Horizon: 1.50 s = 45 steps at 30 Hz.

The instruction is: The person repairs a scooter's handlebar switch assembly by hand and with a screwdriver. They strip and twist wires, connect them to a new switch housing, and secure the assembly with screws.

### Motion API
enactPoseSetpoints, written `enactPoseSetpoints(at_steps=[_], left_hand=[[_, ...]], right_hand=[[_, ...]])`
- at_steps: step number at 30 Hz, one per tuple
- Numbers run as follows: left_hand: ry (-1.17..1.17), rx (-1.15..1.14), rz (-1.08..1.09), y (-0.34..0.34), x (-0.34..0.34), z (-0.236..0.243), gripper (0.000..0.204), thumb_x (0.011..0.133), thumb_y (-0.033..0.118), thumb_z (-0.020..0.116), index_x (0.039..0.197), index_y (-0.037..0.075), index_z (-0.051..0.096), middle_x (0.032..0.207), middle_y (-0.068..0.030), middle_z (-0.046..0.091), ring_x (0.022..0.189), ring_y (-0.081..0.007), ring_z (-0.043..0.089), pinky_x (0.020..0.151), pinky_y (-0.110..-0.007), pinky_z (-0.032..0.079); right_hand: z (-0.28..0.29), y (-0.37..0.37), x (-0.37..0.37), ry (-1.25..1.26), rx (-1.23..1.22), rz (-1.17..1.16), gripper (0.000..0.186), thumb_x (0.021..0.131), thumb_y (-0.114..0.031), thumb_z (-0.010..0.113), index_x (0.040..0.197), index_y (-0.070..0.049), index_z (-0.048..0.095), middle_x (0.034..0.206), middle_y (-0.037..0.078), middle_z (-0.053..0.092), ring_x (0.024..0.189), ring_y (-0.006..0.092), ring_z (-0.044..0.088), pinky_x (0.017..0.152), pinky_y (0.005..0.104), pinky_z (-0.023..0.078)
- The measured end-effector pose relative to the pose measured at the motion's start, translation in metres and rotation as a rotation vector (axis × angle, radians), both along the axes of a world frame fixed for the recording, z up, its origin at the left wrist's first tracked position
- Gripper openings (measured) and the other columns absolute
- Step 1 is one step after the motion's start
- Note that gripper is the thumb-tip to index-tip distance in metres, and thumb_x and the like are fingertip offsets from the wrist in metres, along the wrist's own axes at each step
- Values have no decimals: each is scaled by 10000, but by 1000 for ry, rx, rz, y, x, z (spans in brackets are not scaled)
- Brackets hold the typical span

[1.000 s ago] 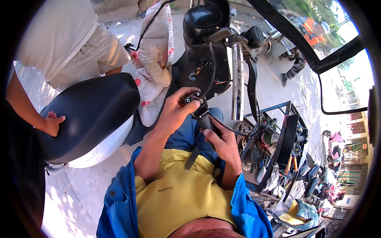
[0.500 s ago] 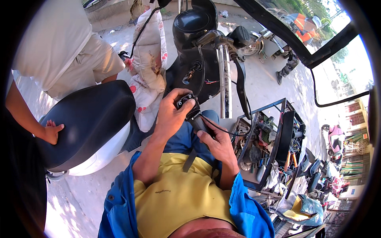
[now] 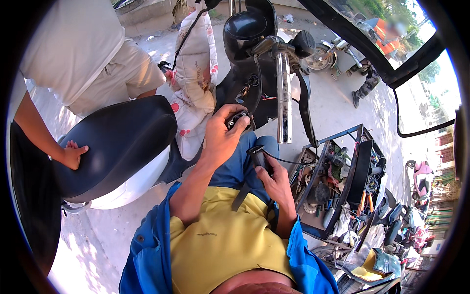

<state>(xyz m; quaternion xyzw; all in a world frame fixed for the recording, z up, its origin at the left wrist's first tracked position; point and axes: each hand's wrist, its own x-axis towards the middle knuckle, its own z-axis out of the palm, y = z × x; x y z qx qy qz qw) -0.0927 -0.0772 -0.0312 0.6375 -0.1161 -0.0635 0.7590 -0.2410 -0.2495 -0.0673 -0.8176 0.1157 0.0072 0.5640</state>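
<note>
My left hand [image 3: 221, 137] is closed on a small black handlebar switch housing [image 3: 239, 120], just below the scooter's key switch. Lower and to the right, my right hand [image 3: 277, 182] wraps round a black throttle grip [image 3: 257, 156] with its flanged end pointing up. A thin black cable [image 3: 289, 161] runs from near the grip towards the handlebar. The two parts are apart, above my blue trousers. Ahead of my hands is the bare chrome handlebar tube [image 3: 284, 100], beside a black brake lever [image 3: 304, 100]. Loose coloured wires [image 3: 269, 97] stick out of the black front panel.
The scooter's black seat [image 3: 120, 142] is on the left, with another person's hand [image 3: 73, 154] resting on it. A quilted cover [image 3: 191, 88] hangs by the front. At right stands a metal-framed tool box [image 3: 362, 169] full of tools and parts. A worker's leg [image 3: 365, 88] shows beyond.
The throttle grip in my right hand has come away from the switch housing and moved down. My left hand still holds the housing. The whole view has shifted slightly.
</note>
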Motion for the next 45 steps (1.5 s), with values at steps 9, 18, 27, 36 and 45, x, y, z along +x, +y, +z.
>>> enactPoseSetpoints(at_steps=[9, 18, 27, 36, 45], left_hand=[[-154, 80, 112, -6, -5, 3, 192, 995, 54, 698, 1164, -32, 670, 973, -81, 765, 895, -111, 716, 814, -286, 573], [-173, 211, 151, 5, -4, 13, 165, 1015, -15, 653, 1170, -46, 700, 1033, -93, 784, 936, -101, 707, 884, -264, 573], [-77, 65, 56, 9, -6, 25, 173, 1025, -18, 645, 1186, -61, 689, 1046, -89, 778, 920, -85, 695, 860, -250, 576], [-220, 171, 96, 3, -4, 23, 198, 1017, -13, 654, 1207, -47, 699, 1041, -92, 781, 936, -94, 709, 867, -251, 573], [-188, 188, 88, -19, -2, 18, 186, 979, 23, 713, 1159, -26, 713, 1033, -71, 762, 935, -102, 691, 868, -279, 562]], right_hand=[[-34, -4, -4, -3, -89, 3, 498, 970, -120, 724, 1410, 43, 557, 851, 61, 680, 765, 129, 568, 699, 289, 489], [-42, -9, 17, -116, 298, -134, 603, 1005, -126, 735, 1522, 14, 457, 1334, 136, 639, 1192, 191, 612, 1026, 336, 500], [-42, -1, 34, -287, 406, -154, 517, 1058, -357, 693, 1423, -11, 573, 1189, 111, 643, 1091, 171, 597, 997, 322, 482], [-1, -18, 27, -719, 753, -238, 410, 1142, -373, 533, 993, -1, 617, 702, 30, 505, 623, 119, 465, 598, 292, 390], [63, -45, 50, -841, 773, -331, 421, 1082, -391, 641, 1250, -9, 583, 891, -5, 418, 763, 90, 372, 590, 239, 342]])
